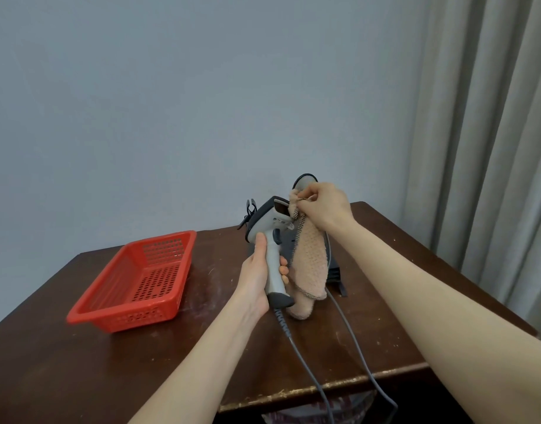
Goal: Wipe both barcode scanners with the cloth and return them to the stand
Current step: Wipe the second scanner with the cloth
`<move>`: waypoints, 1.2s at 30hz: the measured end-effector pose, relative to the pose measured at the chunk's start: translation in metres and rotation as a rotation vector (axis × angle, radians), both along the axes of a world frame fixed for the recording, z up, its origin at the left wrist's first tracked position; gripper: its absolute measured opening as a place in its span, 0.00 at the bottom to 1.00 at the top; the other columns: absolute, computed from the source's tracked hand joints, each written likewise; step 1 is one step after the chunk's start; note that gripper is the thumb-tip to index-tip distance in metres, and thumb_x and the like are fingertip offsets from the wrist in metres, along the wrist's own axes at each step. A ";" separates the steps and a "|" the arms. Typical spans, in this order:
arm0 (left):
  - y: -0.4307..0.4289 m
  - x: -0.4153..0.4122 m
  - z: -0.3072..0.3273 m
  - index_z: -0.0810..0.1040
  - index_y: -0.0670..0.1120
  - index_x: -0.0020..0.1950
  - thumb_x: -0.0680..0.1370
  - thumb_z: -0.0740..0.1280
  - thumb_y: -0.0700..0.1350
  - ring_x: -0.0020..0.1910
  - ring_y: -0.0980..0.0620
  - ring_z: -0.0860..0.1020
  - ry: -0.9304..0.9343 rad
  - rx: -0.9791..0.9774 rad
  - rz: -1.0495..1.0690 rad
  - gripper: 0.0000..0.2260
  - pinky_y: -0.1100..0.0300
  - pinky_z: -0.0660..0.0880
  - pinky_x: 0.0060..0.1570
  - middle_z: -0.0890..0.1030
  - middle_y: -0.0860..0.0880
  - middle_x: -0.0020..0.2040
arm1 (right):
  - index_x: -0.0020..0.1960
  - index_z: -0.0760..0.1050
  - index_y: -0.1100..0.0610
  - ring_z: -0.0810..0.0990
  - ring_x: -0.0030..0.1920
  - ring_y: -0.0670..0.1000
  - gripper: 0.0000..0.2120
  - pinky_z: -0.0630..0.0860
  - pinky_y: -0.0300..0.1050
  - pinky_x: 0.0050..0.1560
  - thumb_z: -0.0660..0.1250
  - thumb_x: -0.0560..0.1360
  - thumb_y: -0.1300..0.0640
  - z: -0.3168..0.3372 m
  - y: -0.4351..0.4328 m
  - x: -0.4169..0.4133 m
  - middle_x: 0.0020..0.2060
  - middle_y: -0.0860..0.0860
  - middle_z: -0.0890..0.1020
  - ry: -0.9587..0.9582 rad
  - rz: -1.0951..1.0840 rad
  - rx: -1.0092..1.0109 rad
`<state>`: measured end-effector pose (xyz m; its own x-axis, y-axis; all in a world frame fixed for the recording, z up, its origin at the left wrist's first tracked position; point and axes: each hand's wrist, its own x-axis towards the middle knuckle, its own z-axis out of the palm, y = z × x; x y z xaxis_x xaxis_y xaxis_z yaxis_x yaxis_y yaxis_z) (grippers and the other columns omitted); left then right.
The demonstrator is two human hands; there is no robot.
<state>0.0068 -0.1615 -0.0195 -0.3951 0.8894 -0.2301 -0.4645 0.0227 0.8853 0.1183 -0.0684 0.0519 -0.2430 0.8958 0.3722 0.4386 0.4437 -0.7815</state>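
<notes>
The grey scanner point(273, 240) stood upright in the left hand point(257, 275), fist wrapped round its handle to steady the head. Just above, the right hand point(324, 206) pinched the pink cloth point(310, 261) against the scanner window; behind it, the second scanner point(305, 180) sat on the stand point(334, 270)

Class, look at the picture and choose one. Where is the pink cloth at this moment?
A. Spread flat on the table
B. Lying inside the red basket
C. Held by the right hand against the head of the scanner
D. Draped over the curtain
C. The right hand pinches the pink cloth against the head of the scanner, which the left hand grips by its handle.
</notes>
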 end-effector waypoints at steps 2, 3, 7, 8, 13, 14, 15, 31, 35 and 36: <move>-0.001 -0.003 0.001 0.76 0.42 0.46 0.76 0.63 0.61 0.23 0.54 0.71 0.008 0.006 0.022 0.21 0.63 0.71 0.22 0.75 0.48 0.28 | 0.49 0.79 0.53 0.77 0.46 0.48 0.05 0.70 0.39 0.41 0.67 0.74 0.57 0.000 0.001 0.001 0.41 0.47 0.78 0.073 -0.008 0.000; 0.000 -0.003 0.001 0.76 0.42 0.47 0.76 0.63 0.61 0.23 0.54 0.71 0.013 0.007 0.030 0.21 0.63 0.71 0.22 0.75 0.48 0.28 | 0.49 0.79 0.54 0.77 0.44 0.47 0.05 0.70 0.36 0.39 0.68 0.74 0.56 0.001 -0.002 0.000 0.39 0.45 0.78 0.148 0.043 -0.004; 0.001 -0.001 0.004 0.76 0.41 0.47 0.76 0.63 0.62 0.23 0.53 0.72 0.038 -0.010 0.019 0.23 0.62 0.71 0.23 0.75 0.48 0.27 | 0.44 0.77 0.53 0.76 0.41 0.46 0.03 0.71 0.35 0.41 0.71 0.72 0.56 0.000 -0.010 -0.011 0.39 0.48 0.78 0.203 0.161 -0.007; 0.001 -0.001 0.004 0.75 0.41 0.47 0.75 0.64 0.62 0.23 0.53 0.72 0.032 -0.014 0.015 0.23 0.62 0.71 0.23 0.75 0.48 0.28 | 0.43 0.76 0.52 0.77 0.44 0.47 0.03 0.72 0.39 0.43 0.70 0.73 0.56 -0.001 -0.008 -0.012 0.40 0.48 0.78 0.137 0.128 0.010; -0.002 -0.009 0.000 0.76 0.41 0.49 0.76 0.63 0.61 0.23 0.53 0.72 0.068 -0.008 0.035 0.22 0.62 0.71 0.23 0.76 0.48 0.28 | 0.47 0.76 0.50 0.77 0.49 0.50 0.03 0.68 0.41 0.45 0.66 0.74 0.56 -0.005 0.000 -0.003 0.43 0.46 0.77 -0.002 -0.014 -0.008; -0.002 -0.009 0.001 0.76 0.41 0.49 0.76 0.63 0.61 0.23 0.54 0.71 0.077 -0.005 0.046 0.22 0.62 0.71 0.23 0.76 0.48 0.27 | 0.47 0.75 0.51 0.77 0.47 0.49 0.03 0.68 0.41 0.44 0.67 0.74 0.56 -0.004 -0.001 -0.002 0.42 0.45 0.76 0.053 -0.002 -0.010; -0.001 -0.009 0.002 0.76 0.41 0.48 0.77 0.63 0.61 0.22 0.54 0.71 0.086 -0.003 0.053 0.21 0.62 0.71 0.23 0.76 0.48 0.27 | 0.47 0.75 0.51 0.76 0.45 0.47 0.03 0.68 0.40 0.43 0.68 0.74 0.56 -0.004 -0.002 -0.003 0.40 0.44 0.76 0.117 0.035 -0.010; -0.004 -0.005 0.004 0.76 0.42 0.48 0.75 0.63 0.62 0.22 0.54 0.71 -0.005 -0.007 -0.012 0.21 0.64 0.70 0.21 0.75 0.48 0.28 | 0.49 0.74 0.51 0.74 0.41 0.47 0.03 0.68 0.42 0.41 0.66 0.76 0.54 -0.006 0.001 -0.004 0.37 0.45 0.74 0.137 0.134 -0.033; -0.006 -0.009 0.002 0.76 0.43 0.48 0.75 0.62 0.62 0.21 0.55 0.70 -0.054 0.005 -0.012 0.22 0.65 0.70 0.20 0.75 0.48 0.28 | 0.50 0.73 0.50 0.74 0.48 0.50 0.03 0.69 0.43 0.43 0.63 0.77 0.54 -0.006 0.007 0.004 0.47 0.48 0.75 -0.120 -0.008 -0.059; -0.006 -0.010 0.003 0.76 0.43 0.47 0.75 0.62 0.62 0.21 0.55 0.70 -0.050 0.011 -0.007 0.22 0.65 0.70 0.20 0.74 0.49 0.28 | 0.50 0.73 0.50 0.74 0.48 0.49 0.02 0.69 0.43 0.42 0.64 0.77 0.53 -0.006 0.007 0.006 0.47 0.48 0.76 -0.076 -0.015 -0.068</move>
